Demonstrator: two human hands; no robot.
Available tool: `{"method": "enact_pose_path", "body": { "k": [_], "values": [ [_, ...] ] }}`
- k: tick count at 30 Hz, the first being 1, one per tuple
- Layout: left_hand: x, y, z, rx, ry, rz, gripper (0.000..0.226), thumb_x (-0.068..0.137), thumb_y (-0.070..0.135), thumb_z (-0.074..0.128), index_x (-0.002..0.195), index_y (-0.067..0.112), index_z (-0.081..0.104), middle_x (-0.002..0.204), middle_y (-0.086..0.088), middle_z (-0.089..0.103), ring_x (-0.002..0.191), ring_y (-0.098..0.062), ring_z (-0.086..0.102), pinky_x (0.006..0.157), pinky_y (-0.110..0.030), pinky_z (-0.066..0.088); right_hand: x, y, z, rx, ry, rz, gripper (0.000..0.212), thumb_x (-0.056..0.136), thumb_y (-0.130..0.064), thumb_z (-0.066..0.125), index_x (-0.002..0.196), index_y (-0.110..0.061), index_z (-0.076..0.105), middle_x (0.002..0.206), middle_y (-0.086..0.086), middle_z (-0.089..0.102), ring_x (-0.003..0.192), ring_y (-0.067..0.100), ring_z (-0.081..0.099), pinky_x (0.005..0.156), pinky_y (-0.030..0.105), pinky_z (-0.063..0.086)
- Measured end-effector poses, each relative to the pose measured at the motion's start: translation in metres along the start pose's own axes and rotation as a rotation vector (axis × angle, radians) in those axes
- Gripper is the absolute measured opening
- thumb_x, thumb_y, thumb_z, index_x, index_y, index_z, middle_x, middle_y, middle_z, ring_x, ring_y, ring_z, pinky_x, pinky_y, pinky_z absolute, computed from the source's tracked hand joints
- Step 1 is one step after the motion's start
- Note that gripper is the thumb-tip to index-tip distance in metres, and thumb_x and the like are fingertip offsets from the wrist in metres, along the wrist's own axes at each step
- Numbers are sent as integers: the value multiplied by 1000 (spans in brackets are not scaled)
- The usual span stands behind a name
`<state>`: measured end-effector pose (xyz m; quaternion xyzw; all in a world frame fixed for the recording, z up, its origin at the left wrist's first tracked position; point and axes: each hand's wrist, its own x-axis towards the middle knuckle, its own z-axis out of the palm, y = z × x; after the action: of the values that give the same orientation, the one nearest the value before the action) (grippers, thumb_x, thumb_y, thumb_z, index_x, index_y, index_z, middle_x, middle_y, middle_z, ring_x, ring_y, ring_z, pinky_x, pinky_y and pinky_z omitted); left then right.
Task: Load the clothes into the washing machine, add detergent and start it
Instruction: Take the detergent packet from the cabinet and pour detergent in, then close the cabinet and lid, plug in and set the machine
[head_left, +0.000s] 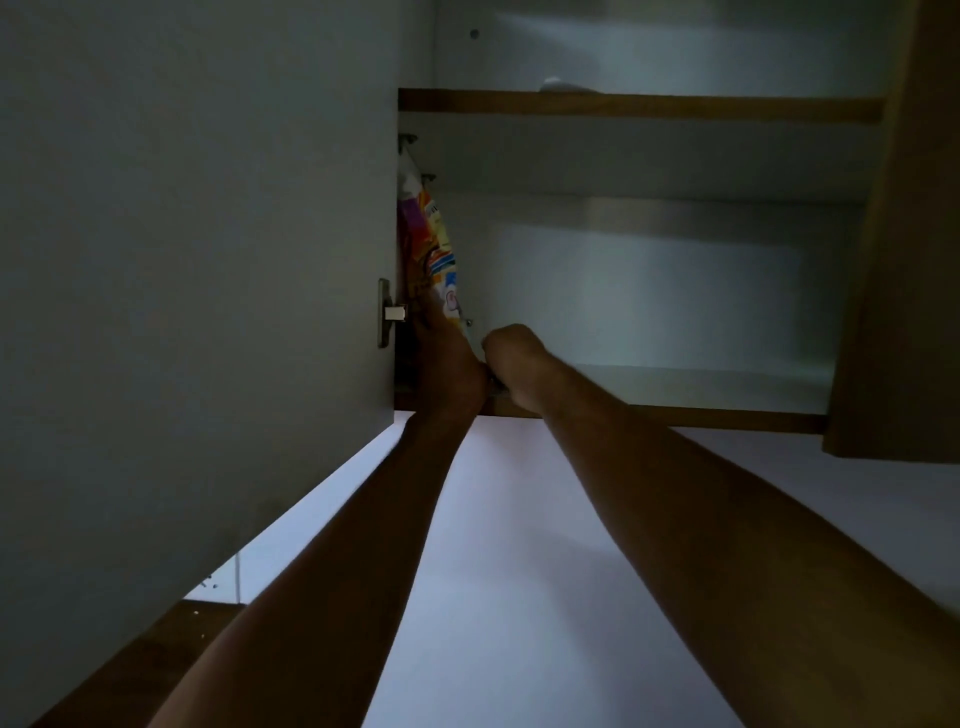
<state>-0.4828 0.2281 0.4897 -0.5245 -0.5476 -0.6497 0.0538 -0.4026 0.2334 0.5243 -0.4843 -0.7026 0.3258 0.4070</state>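
Note:
I look up into an open wall cupboard (649, 415). A colourful detergent bag (434, 249) stands upright against the left inner wall on the lower shelf. My left hand (449, 369) reaches in at the foot of the bag and touches its lower end; its fingers are hidden in the dark. My right hand (511, 358) is right beside it, fingers curled at the bag's bottom edge; whether it grips the bag is unclear. No washing machine or clothes are in view.
The open left cupboard door (197, 312) with its hinge (387, 312) stands close by my left arm. The right door (904, 260) hangs open at the right. An upper shelf (639, 106) carries a pale object (558, 84). A pale wall lies below.

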Motion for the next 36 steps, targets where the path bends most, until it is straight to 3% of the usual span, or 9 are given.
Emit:
{"method": "enact_pose_path", "body": {
  "k": [5, 11, 15, 18, 21, 25, 28, 33, 36],
  "values": [
    [-17, 28, -17, -151, -75, -143, 91, 82, 1, 68, 155, 18, 16, 155, -10, 25, 143, -26, 28, 114, -36, 33, -23, 3, -7, 94, 173, -30, 40, 102, -27, 42, 115, 5, 61, 109, 18, 64, 91, 24, 57, 72, 30, 48],
    [-62, 65, -48, -120, 35, -2, 54, 89, 7, 62, 140, 15, 48, 149, -7, 38, 137, -24, 38, 109, -32, 40, -69, -2, -29, 187, 382, -145, 51, 102, -47, 32, 113, -6, 60, 95, 6, 60, 83, 17, 56, 58, 24, 38],
    [-76, 102, -65, -230, 45, 15, 35, 93, 10, 56, 127, 19, 58, 140, -5, 50, 128, -23, 48, 104, -42, 47, -110, -14, -45, 201, 436, -255, 47, 103, -47, 32, 126, -11, 52, 105, 1, 58, 92, 13, 54, 64, 21, 37],
    [-102, 133, -86, -231, 86, 198, 32, 93, 9, 52, 122, 18, 60, 130, -2, 55, 113, -12, 54, 96, -34, 51, -145, -24, -55, 175, 458, -365, 46, 102, -46, 33, 127, -12, 51, 112, 0, 60, 97, 12, 57, 69, 17, 43],
    [-130, 156, -115, -48, 142, 447, 31, 94, 18, 48, 122, 12, 61, 125, -5, 59, 115, -16, 55, 98, -38, 49, -178, -26, -63, 76, 536, -465, 49, 101, -49, 36, 132, -14, 50, 130, 6, 58, 116, 18, 56, 97, 28, 47],
    [-163, 184, -174, 312, 249, 684, 46, 97, 37, 41, 128, 8, 59, 135, -13, 57, 130, -26, 49, 114, -50, 31, -229, -34, -67, -240, 660, -621, 53, 99, -46, 45, 140, -12, 43, 143, 8, 47, 131, 20, 43, 104, 23, 36],
    [-185, 204, -230, 476, 293, 726, 44, 97, 38, 40, 128, 15, 60, 144, -10, 49, 142, -24, 35, 119, -53, 16, -265, -48, -58, -265, 691, -733, 55, 99, -47, 46, 140, -10, 42, 144, 9, 46, 132, 20, 41, 99, 18, 30],
    [-207, 225, -313, 594, 329, 760, 34, 95, 34, 46, 116, 19, 67, 144, -8, 48, 142, -24, 33, 120, -49, 16, -312, -92, -25, -284, 655, -843, 58, 101, -45, 44, 146, -10, 36, 154, 10, 35, 142, 23, 32, 113, 32, 30],
    [-213, 234, -346, 595, 336, 762, 34, 95, 36, 45, 113, 19, 69, 142, -7, 50, 140, -24, 36, 118, -47, 22, -335, -117, -9, -382, 647, -961, 67, 97, -50, 30, 147, -6, 34, 156, 12, 32, 145, 24, 27, 119, 36, 25]
  ]
}}
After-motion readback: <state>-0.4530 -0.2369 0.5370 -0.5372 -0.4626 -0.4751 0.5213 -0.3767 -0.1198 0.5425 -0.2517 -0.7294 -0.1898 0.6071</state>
